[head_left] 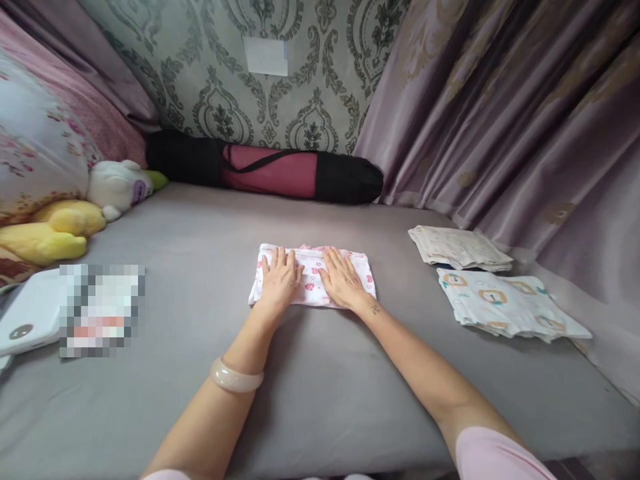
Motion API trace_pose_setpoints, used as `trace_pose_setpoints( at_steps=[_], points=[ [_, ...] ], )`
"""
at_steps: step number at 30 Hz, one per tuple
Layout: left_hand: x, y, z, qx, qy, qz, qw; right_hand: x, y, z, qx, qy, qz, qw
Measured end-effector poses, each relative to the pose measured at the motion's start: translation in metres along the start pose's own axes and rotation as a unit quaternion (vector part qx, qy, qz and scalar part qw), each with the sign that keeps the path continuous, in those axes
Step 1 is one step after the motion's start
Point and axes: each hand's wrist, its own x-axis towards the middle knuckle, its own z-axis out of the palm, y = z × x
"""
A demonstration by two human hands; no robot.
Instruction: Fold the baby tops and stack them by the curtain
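A folded white cloth with pink heart prints (311, 287) lies flat on the grey bed sheet in front of me. My left hand (281, 277) rests palm down on its left half, fingers stretched out. On the right half lies my right hand (343, 279), also flat with the fingers extended. Neither hand grips the cloth. Part of the cloth's print is hidden under both hands. A bit of pink fabric shows at its far edge.
To the right lie a folded pale cloth (457, 247) and a folded cloth with lion-like prints (515, 303). A black and maroon long bag (270, 172) lies along the wall. At left are plush toys (120, 187), a white device (35, 313) and a blurred-out item (103, 310).
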Motion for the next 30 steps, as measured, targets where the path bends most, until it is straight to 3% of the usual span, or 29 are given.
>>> trace_pose_setpoints(
  at_steps=[4, 7, 12, 18, 23, 26, 30],
  points=[
    [0.003, -0.006, -0.001, -0.022, -0.019, -0.017, 0.999, 0.003, 0.002, 0.013, 0.001, -0.024, 0.006, 1.0],
    [0.007, -0.013, -0.001, -0.044, -0.014, -0.021, 0.999, 0.005, -0.001, 0.006, 0.006, -0.043, 0.014, 0.999],
    [0.011, -0.021, -0.007, -0.07, -0.006, -0.026, 0.997, 0.018, -0.031, -0.004, 0.012, -0.008, -0.009, 1.0],
    [0.015, -0.036, -0.022, -0.125, -0.001, -0.069, 0.99, 0.029, -0.046, 0.016, 0.029, -0.046, -0.041, 0.998],
    [0.017, -0.059, -0.031, -0.214, 0.044, -0.128, 0.967, 0.035, -0.053, -0.001, 0.025, -0.087, -0.029, 0.995],
    [0.018, -0.066, -0.033, -0.249, 0.057, -0.144, 0.956, 0.042, -0.069, -0.011, 0.022, -0.059, -0.042, 0.997],
    [0.018, -0.066, -0.035, -0.258, 0.066, -0.161, 0.95, 0.047, -0.085, 0.008, 0.045, -0.019, -0.064, 0.997]
  ],
)
